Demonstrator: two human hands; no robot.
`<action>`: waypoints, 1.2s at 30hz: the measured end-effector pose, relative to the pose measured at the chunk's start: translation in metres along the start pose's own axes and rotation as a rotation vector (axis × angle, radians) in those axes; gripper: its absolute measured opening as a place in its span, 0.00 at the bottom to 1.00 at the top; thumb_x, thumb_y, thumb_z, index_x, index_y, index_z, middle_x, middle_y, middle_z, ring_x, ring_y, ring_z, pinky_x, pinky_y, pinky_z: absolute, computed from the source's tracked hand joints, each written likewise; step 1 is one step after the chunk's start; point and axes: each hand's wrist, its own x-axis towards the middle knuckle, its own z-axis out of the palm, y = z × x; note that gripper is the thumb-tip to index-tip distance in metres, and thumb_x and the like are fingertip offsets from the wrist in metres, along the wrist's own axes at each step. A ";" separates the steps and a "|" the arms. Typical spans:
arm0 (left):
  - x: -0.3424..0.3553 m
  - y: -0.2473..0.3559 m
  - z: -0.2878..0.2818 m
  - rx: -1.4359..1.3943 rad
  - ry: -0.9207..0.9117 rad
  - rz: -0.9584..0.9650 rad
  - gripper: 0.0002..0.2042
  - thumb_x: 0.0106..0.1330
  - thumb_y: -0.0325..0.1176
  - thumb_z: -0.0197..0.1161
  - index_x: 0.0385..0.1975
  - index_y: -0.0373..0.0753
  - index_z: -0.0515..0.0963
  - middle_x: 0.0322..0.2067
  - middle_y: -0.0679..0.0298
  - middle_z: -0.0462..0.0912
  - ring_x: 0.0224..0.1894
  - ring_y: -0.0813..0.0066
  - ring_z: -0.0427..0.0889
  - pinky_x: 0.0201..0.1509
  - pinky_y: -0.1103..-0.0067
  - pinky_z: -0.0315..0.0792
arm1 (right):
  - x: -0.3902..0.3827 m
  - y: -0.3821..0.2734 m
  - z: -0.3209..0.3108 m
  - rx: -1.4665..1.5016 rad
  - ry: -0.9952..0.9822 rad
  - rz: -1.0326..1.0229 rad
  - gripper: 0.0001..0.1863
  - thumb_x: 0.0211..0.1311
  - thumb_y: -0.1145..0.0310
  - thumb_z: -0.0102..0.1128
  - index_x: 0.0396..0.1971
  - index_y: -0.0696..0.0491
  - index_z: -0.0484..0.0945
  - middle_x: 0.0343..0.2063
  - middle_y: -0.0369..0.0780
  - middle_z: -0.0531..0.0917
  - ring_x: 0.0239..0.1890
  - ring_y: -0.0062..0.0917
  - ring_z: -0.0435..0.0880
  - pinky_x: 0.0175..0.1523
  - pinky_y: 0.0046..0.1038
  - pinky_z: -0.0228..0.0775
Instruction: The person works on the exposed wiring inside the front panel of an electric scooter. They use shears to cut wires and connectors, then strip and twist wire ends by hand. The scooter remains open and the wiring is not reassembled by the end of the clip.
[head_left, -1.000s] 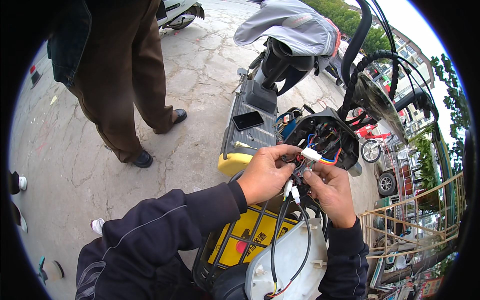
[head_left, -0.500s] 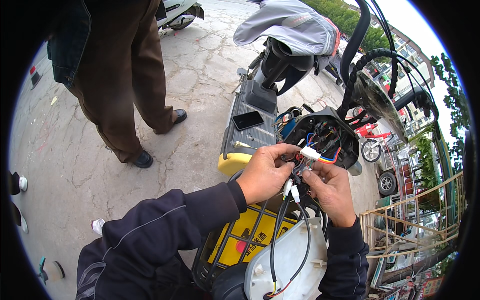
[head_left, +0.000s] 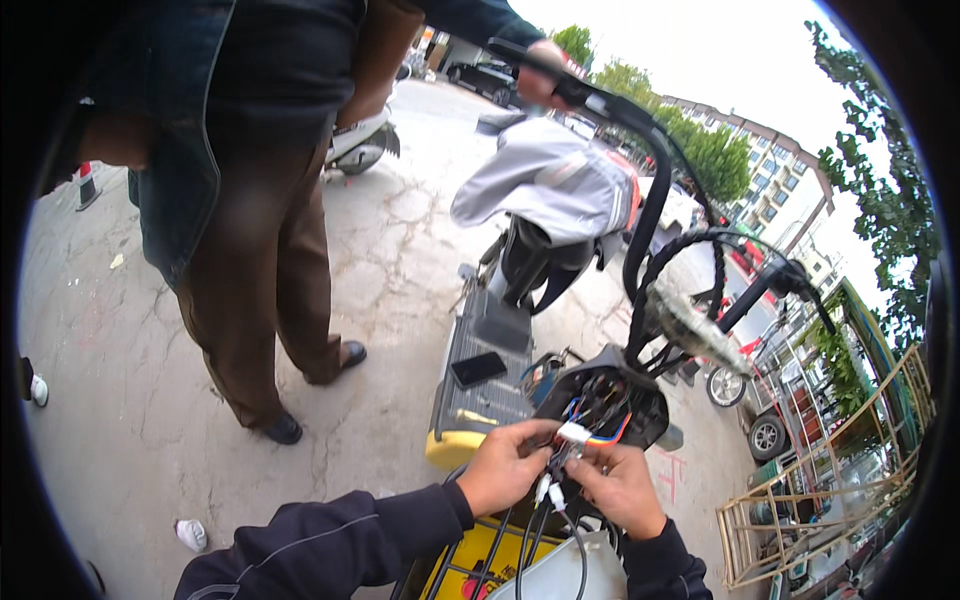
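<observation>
My left hand [head_left: 508, 465] and my right hand [head_left: 622, 487] meet over an opened electric scooter front, both closed with fingertips pinching thin wires. What exactly sits between the fingertips is partly hidden. Just above them lies a white plug connector [head_left: 574, 432] with red, yellow and blue wires [head_left: 622, 430] running from it. Two smaller white connectors [head_left: 556, 496] hang below the fingers on black cables [head_left: 581, 560]. Behind the hands, the black housing [head_left: 648, 408] is open and full of tangled wiring.
A phone [head_left: 480, 370] lies on the scooter's footboard [head_left: 498, 335]. Nearest me are a white panel [head_left: 600, 575] and a black-barred basket with yellow inside [head_left: 490, 560]. A person in brown trousers [head_left: 240, 330] stands left, one hand [head_left: 541, 72] on the handlebar [head_left: 630, 110]. A metal frame [head_left: 745, 530] stands right.
The view has tilted up, so the scooter and my hands sit lower in it. The standing person's hand on the handlebar now shows. My hands keep pinching the wires.
</observation>
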 end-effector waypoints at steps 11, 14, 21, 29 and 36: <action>-0.008 -0.004 -0.004 0.076 -0.004 -0.044 0.18 0.73 0.20 0.59 0.61 0.28 0.76 0.50 0.58 0.87 0.51 0.77 0.85 0.56 0.79 0.79 | -0.006 0.007 0.003 0.056 -0.044 -0.052 0.15 0.68 0.72 0.68 0.51 0.63 0.84 0.31 0.34 0.86 0.26 0.09 0.75 0.28 0.16 0.65; -0.008 0.000 -0.004 0.077 -0.016 -0.059 0.18 0.73 0.20 0.59 0.62 0.29 0.76 0.52 0.60 0.86 0.53 0.77 0.84 0.59 0.79 0.78 | -0.006 0.005 0.003 0.035 -0.041 -0.054 0.15 0.68 0.73 0.68 0.51 0.64 0.84 0.32 0.34 0.86 0.26 0.09 0.76 0.28 0.16 0.65; -0.008 0.002 -0.003 0.136 -0.005 -0.061 0.18 0.73 0.20 0.59 0.61 0.30 0.77 0.49 0.60 0.87 0.50 0.78 0.85 0.56 0.80 0.79 | -0.006 0.005 0.002 -0.005 -0.024 -0.084 0.13 0.68 0.73 0.67 0.47 0.64 0.85 0.31 0.34 0.87 0.27 0.10 0.77 0.31 0.17 0.67; -0.009 0.006 -0.002 0.088 -0.004 -0.036 0.18 0.73 0.20 0.59 0.61 0.28 0.75 0.47 0.61 0.87 0.46 0.81 0.84 0.50 0.82 0.79 | -0.016 -0.008 0.000 0.046 0.041 -0.074 0.11 0.69 0.72 0.67 0.45 0.63 0.85 0.27 0.32 0.84 0.26 0.11 0.77 0.30 0.17 0.70; -0.008 0.003 -0.001 0.067 -0.003 -0.011 0.17 0.73 0.20 0.59 0.61 0.29 0.76 0.46 0.62 0.87 0.43 0.83 0.84 0.47 0.81 0.79 | -0.015 -0.013 -0.003 0.036 0.072 -0.116 0.10 0.70 0.71 0.67 0.43 0.63 0.85 0.26 0.31 0.83 0.24 0.10 0.75 0.28 0.16 0.66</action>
